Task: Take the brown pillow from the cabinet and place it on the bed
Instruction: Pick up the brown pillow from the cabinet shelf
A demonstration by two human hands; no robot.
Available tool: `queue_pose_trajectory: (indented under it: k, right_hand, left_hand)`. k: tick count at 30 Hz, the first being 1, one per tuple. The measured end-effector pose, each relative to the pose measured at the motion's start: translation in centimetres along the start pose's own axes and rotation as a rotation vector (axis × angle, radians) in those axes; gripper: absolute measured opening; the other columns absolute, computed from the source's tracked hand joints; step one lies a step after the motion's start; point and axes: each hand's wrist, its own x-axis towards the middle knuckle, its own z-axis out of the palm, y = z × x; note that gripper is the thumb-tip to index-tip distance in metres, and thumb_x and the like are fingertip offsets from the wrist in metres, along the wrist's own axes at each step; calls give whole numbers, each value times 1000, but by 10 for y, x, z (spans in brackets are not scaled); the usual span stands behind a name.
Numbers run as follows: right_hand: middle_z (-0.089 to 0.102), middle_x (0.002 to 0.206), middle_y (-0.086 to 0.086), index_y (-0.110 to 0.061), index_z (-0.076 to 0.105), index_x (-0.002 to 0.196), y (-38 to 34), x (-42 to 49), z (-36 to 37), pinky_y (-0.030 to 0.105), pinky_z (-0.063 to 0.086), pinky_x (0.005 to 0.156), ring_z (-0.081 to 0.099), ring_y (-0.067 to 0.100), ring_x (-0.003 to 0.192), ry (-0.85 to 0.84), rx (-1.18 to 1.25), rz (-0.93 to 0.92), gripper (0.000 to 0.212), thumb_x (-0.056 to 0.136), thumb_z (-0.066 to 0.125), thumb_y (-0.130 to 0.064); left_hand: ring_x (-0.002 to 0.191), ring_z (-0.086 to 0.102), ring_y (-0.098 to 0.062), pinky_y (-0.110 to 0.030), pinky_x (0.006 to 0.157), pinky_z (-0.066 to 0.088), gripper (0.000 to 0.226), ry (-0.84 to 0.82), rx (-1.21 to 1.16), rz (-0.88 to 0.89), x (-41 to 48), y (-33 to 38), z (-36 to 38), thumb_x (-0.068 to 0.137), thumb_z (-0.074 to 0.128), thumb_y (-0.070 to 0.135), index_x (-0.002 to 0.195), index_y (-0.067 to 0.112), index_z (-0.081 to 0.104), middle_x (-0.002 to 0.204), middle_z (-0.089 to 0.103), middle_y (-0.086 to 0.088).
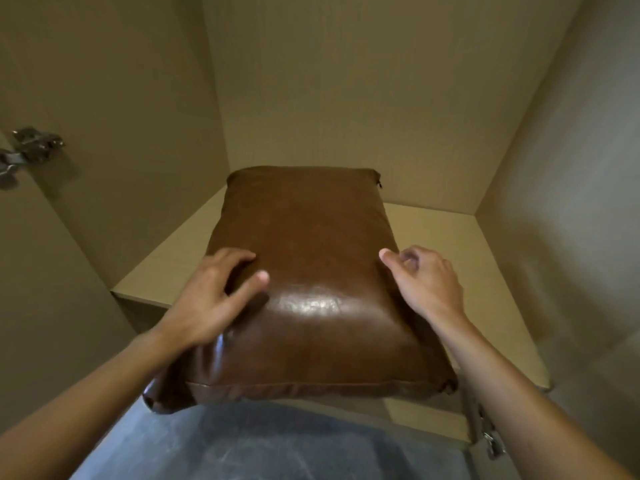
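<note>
The brown leather-look pillow (311, 258) lies flat on the cabinet shelf (460, 271), its near end hanging out past the shelf's front edge. My left hand (214, 292) rests on top of the pillow's left side, fingers spread and thumb on the cover; the near-left corner is dented under my wrist. My right hand (422, 275) hovers at the pillow's right edge with fingers loosely curled and thumb pointing at the pillow, gripping nothing that I can see. The bed is not in view.
Beige cabinet walls close in on the left, back and right. A metal door hinge (27, 150) sits on the left wall and another metal fitting (491, 441) at the lower right. Grey floor (263, 448) shows below the shelf.
</note>
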Motion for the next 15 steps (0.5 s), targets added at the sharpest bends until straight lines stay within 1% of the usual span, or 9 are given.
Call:
queue_pose_trajectory:
  k: [2, 3, 4, 5, 7, 9, 11, 12, 15]
  right_hand:
    - [67, 121, -1, -28, 66, 124, -4, 21, 7, 40, 52, 85, 64, 29, 112, -74, -41, 74, 69, 80, 57, -81]
    - [60, 136, 4, -26, 57, 138, -6, 31, 11, 44, 52, 95, 61, 31, 121, -142, -2, 137, 82, 78, 61, -81]
    - [55, 143, 7, -25, 49, 148, -10, 41, 13, 46, 53, 98, 60, 32, 123, -215, 95, 218, 93, 75, 65, -81]
    - [56, 142, 7, -23, 44, 152, -14, 48, 15, 45, 55, 92, 63, 32, 116, -283, 211, 310, 103, 71, 69, -82]
    - [61, 118, 4, -21, 44, 151, -19, 59, 15, 38, 52, 67, 64, 25, 89, -404, 323, 438, 115, 61, 76, -83]
    - [60, 104, 2, -19, 50, 148, -23, 69, 15, 35, 43, 54, 59, 21, 77, -471, 317, 458, 119, 53, 78, -86]
    - [61, 102, 3, -18, 52, 147, -26, 78, 18, 36, 40, 53, 57, 21, 74, -491, 339, 473, 121, 51, 78, -87]
    - [62, 103, 4, -18, 53, 146, -27, 81, 21, 36, 41, 54, 58, 22, 74, -489, 366, 481, 120, 51, 78, -87]
    - [71, 119, 10, -15, 58, 142, -27, 86, 31, 40, 54, 72, 70, 31, 89, -472, 449, 512, 120, 48, 81, -85]
  left_hand:
    - [119, 62, -27, -36, 102, 45, 66, 117, -15, -74, 31, -3, -3, 91, 56, 69, 127, 15, 68, 124, 67, -9]
    - [118, 64, -30, -41, 104, 48, 63, 128, -14, -121, 49, -5, -5, 92, 59, 66, 126, 13, 69, 123, 67, -11]
    - [120, 64, -32, -45, 106, 49, 67, 107, -23, -169, 65, -6, -7, 91, 60, 67, 129, 12, 67, 126, 66, -14]
    - [123, 63, -34, -48, 109, 48, 76, 67, -54, -232, 79, -8, -8, 89, 60, 72, 135, 11, 62, 134, 63, -15]
    - [125, 62, -34, -49, 108, 50, 99, -26, -158, -379, 100, -11, -12, 78, 61, 83, 146, 13, 52, 143, 60, -13]
    - [111, 68, -32, -45, 93, 57, 112, -108, -269, -511, 113, -16, -14, 67, 66, 88, 149, 14, 49, 136, 64, -11]
    - [90, 66, -26, -39, 72, 53, 122, -152, -363, -641, 120, -22, -16, 55, 72, 89, 148, 14, 48, 127, 64, -9]
    - [86, 63, -26, -40, 68, 50, 130, -174, -387, -692, 121, -27, -17, 46, 74, 91, 148, 14, 49, 126, 63, -9]
    - [93, 67, -33, -44, 70, 55, 141, -269, -458, -758, 124, -43, -15, 23, 78, 91, 140, 16, 58, 124, 69, -12]
